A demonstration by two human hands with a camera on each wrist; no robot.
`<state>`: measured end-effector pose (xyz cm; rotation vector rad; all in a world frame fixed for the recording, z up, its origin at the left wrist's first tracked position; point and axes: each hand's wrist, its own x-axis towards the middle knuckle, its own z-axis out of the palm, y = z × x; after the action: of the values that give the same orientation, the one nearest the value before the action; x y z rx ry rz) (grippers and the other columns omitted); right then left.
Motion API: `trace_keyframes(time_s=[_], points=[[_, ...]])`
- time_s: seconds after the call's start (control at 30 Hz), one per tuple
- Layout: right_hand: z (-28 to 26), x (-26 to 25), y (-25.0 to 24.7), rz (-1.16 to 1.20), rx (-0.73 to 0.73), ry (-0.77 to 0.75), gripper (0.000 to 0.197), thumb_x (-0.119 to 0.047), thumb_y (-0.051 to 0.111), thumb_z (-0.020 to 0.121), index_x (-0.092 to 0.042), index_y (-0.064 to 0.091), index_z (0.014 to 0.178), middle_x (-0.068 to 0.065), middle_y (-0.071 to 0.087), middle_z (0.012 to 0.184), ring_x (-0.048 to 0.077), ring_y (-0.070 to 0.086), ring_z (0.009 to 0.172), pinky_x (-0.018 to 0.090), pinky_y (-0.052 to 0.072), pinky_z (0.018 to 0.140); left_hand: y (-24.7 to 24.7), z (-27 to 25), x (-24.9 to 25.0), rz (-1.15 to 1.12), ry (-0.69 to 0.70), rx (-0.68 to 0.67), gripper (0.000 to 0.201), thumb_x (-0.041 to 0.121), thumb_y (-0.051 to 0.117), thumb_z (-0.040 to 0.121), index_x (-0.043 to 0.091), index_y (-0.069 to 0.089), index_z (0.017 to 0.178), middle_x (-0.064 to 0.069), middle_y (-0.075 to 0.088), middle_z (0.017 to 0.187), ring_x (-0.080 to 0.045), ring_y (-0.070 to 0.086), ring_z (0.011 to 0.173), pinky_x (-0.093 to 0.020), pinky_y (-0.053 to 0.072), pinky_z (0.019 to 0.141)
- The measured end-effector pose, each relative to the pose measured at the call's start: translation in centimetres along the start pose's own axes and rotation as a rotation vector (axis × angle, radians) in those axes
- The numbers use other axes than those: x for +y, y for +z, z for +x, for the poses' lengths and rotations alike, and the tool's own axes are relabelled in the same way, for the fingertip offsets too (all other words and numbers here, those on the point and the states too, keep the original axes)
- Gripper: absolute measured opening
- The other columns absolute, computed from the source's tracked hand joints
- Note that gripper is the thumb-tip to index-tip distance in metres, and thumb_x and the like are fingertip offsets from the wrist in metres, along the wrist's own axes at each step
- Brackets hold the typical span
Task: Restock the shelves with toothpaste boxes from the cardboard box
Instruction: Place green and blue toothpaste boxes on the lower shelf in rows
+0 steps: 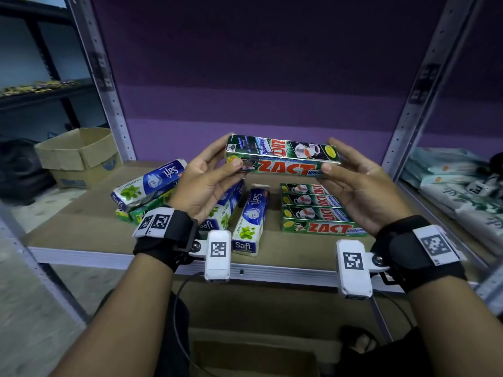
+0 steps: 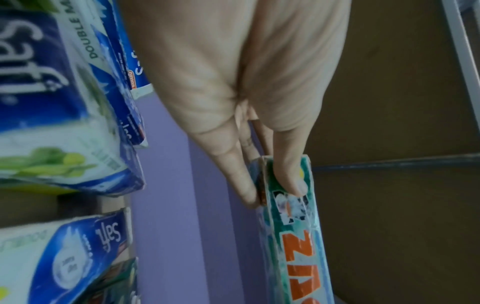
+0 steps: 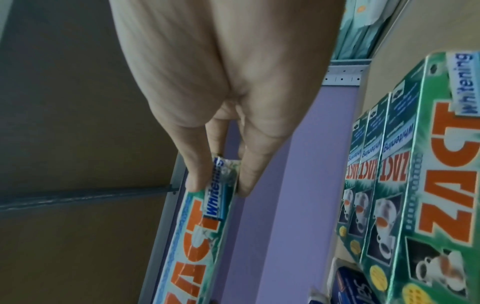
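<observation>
Hands pinching Zact box ends.

Bare shelf board lay behind the row of Zact boxes, open right back to the purple wall. Left of that row, scattered Safi boxes blocked the way. Right of it stood a steel upright. The row's front touched the shelf's edge.
</observation>
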<state>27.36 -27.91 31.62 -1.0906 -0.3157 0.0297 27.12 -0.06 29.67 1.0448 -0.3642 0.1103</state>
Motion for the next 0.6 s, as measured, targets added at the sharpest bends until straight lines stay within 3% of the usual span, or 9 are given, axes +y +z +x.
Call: trace_keyframes(time_s=[0.17, 0.3, 0.37, 0.5, 0.6], points=[[-0.6, -0.8, -1.4, -0.005, 0.045, 0.017, 0.058, 0.001, 0.07, 0.083, -0.017, 0.056, 0.137, 0.012, 0.065, 0.128, 0.028, 0.066, 0.113, 0.026, 0.056, 0.085, 0.7, -0.3, -0.9, 0.101, -0.007, 0.017, 0.061, 0.002, 0.075, 0.078, 0.013, 0.055, 0.135, -0.01, 0.059, 0.135, -0.031, 0.064, 0.115, -0.032, 0.057, 0.084], [-1.1, -0.4, -2.5, 0.13, 0.178, 0.183, 0.055, -0.002, 0.072, 0.08, -0.017, 0.058, 0.13, 0.017, 0.062, 0.124, 0.031, 0.071, 0.099, 0.039, 0.059, 0.084, 1.6, -0.7, -2.0, 0.199, -0.016, -0.01, 0.064, 0.008, 0.085, 0.069, 0.019, 0.061, 0.128, -0.006, 0.063, 0.13, -0.029, 0.064, 0.116, -0.04, 0.057, 0.088], [-1.2, -0.3, -2.9, 0.184, 0.24, 0.202, 0.048, -0.003, 0.073, 0.078, -0.01, 0.059, 0.124, 0.019, 0.061, 0.126, 0.029, 0.071, 0.101, 0.038, 0.06, 0.082, 2.0, -0.9, -2.5, 0.241, -0.038, -0.037, 0.067, 0.009, 0.086, 0.067, 0.02, 0.06, 0.127, -0.004, 0.063, 0.129, -0.029, 0.064, 0.116, -0.04, 0.056, 0.09], [-1.2, -0.8, -3.5, 0.247, 0.28, 0.115, 0.048, -0.007, 0.072, 0.084, 0.001, 0.056, 0.128, 0.019, 0.069, 0.119, 0.025, 0.069, 0.108, 0.028, 0.059, 0.08, 2.8, -1.1, -3.4, 0.265, -0.147, -0.155, 0.066, 0.003, 0.084, 0.07, 0.02, 0.059, 0.129, -0.006, 0.064, 0.13, -0.029, 0.063, 0.117, -0.039, 0.055, 0.092], [-1.2, -1.1, -3.6, 0.235, 0.29, -0.006, 0.047, -0.007, 0.072, 0.084, 0.004, 0.057, 0.128, 0.017, 0.07, 0.117, 0.025, 0.068, 0.109, 0.029, 0.058, 0.085, 3.5, -1.4, -3.8, 0.264, -0.245, -0.229, 0.059, 0.007, 0.08, 0.078, 0.019, 0.058, 0.131, -0.004, 0.063, 0.13, -0.026, 0.062, 0.118, -0.036, 0.057, 0.086]])
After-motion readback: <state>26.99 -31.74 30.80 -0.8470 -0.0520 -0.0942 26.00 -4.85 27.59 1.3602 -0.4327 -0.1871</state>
